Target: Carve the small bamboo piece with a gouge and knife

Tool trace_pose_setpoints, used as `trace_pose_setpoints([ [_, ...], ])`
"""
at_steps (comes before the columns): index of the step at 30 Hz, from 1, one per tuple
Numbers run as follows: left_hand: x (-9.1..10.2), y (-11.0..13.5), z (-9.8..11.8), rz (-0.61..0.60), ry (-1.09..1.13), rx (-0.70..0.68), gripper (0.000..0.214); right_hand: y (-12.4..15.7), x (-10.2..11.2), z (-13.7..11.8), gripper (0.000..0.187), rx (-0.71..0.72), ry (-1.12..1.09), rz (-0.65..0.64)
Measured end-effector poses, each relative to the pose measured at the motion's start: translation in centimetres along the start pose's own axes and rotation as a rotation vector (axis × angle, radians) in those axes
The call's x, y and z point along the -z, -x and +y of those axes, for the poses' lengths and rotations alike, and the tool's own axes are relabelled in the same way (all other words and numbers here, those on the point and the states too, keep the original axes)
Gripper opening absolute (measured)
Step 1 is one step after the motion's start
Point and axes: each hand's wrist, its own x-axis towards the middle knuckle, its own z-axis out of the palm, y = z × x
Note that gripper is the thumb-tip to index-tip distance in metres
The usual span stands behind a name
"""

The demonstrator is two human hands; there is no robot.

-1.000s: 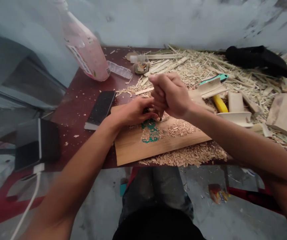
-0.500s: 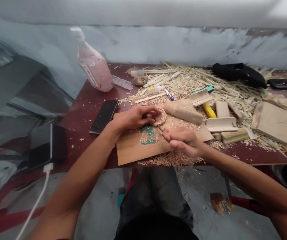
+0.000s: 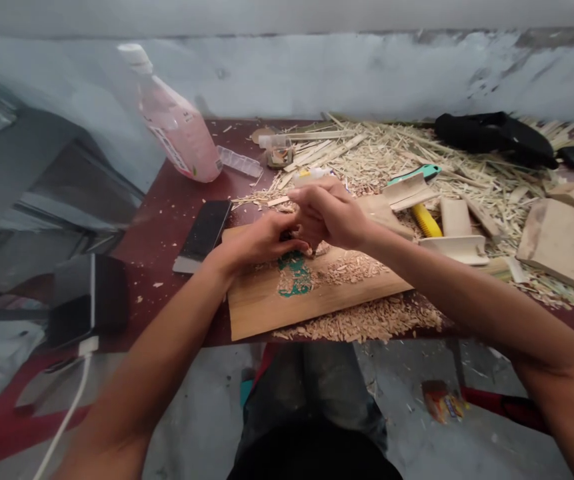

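My left hand (image 3: 261, 239) is closed on the near left edge of a small round carved wooden piece (image 3: 323, 249), mostly hidden behind the fingers. Right above it, my right hand (image 3: 334, 215) is curled in a fist around a thin carving tool, which the fingers almost wholly cover. Both hands are close together over a flat wooden board (image 3: 259, 303) with a green printed mark (image 3: 294, 277). Small wood chips (image 3: 354, 265) are scattered on the board, and more lie heaped along its near edge.
A pink bottle (image 3: 181, 133) stands at the back left, near a black flat phone-like object (image 3: 203, 233). Behind and right lie a heap of shavings (image 3: 367, 157), a green-handled tool (image 3: 417, 175), a yellow handle (image 3: 427, 220) and a wooden block (image 3: 561, 240).
My right hand has moved up and left, from the near right of the round wooden piece to over it, turning its wrist. My left hand stays by the piece. The view has shifted slightly.
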Motion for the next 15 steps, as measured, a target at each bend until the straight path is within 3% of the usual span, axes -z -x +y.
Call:
trace_pose_setpoints([
  [4,-0.2,0.1,-0.5,0.040,-0.049,-0.031,0.011,1.0,-0.1,-0.2,0.066,0.068,0.033,0.010],
  [9,0.1,0.0,0.2,0.019,-0.003,-0.033,0.015,0.5,0.5,0.2,0.068,0.002,-0.038,0.024],
  [15,0.5,-0.3,0.7,-0.038,0.039,0.027,0.019,-1.6,0.8,0.9,0.056,-0.078,-0.137,0.035],
])
